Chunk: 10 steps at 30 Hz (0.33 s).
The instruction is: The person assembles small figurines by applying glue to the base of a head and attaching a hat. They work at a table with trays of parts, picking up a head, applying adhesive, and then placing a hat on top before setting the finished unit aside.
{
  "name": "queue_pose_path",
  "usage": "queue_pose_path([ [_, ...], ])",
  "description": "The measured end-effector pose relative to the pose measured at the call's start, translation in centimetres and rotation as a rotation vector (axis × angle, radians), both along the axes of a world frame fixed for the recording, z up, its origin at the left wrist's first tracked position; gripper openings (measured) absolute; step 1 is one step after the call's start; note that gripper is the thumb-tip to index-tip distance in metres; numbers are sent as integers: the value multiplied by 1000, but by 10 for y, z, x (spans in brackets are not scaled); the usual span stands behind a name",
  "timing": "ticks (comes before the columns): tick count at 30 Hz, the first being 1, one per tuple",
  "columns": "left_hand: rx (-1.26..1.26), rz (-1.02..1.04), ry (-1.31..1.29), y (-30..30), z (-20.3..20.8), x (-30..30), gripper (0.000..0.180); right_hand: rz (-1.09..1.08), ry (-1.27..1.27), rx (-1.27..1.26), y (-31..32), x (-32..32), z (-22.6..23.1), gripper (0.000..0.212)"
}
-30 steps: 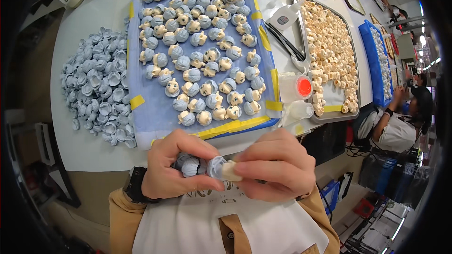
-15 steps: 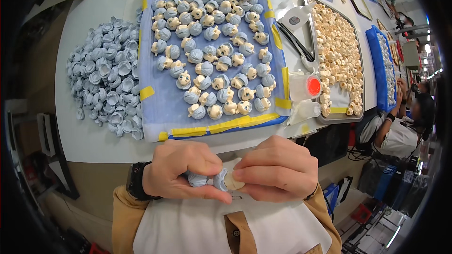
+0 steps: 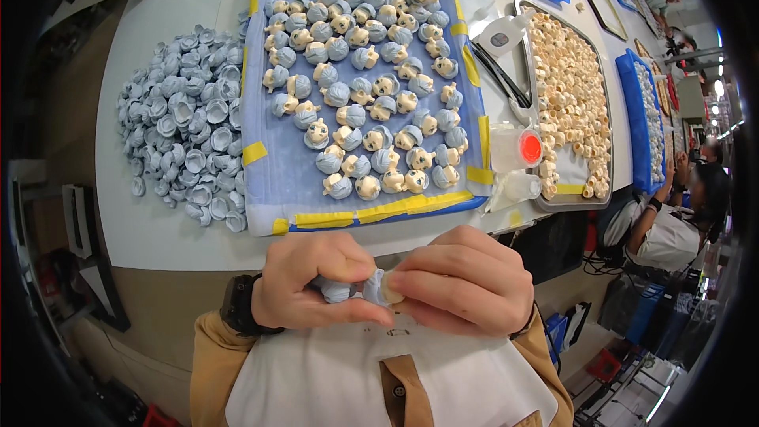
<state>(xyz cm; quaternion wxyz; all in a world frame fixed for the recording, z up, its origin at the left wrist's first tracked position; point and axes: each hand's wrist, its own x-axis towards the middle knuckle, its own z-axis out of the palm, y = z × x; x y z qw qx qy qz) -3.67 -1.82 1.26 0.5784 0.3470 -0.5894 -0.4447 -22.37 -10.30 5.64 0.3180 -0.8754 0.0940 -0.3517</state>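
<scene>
Close to my chest, both hands work together in front of the table edge. My left hand (image 3: 316, 278) is closed; a pale blue doll hair piece (image 3: 336, 291) shows in its palm. A second blue hair piece (image 3: 373, 288) is between its thumb and finger tips and my right hand's. My right hand (image 3: 466, 281) pinches a cream doll head part (image 3: 390, 291), mostly hidden behind its fingers. That part touches the second hair piece; whether it sits inside it I cannot tell.
A blue-lined tray (image 3: 273, 178) with yellow tape holds many doll heads. A heap of blue hair pieces (image 3: 186, 119) lies left. Rightward are a metal tray (image 3: 545, 204) of cream parts, a red-topped jar (image 3: 514, 148), a bottle (image 3: 503, 34) and black tweezers (image 3: 502, 75). A co-worker (image 3: 664, 217) sits far right.
Less of the cream part shows between my hands now. The second hair piece has turned more upright in the fingers. The whole view has shifted slightly.
</scene>
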Motion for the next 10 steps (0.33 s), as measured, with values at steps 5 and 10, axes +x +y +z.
queue_pose_path([
  [5, 231, 51, 288, 7, -6, -5, 43, -76, -6, -130, 6, 10, -5, 40],
  [10, 546, 55, 508, 8, 1, -3, 37, -133, 105, -3, 10, 21, -9, 44],
])
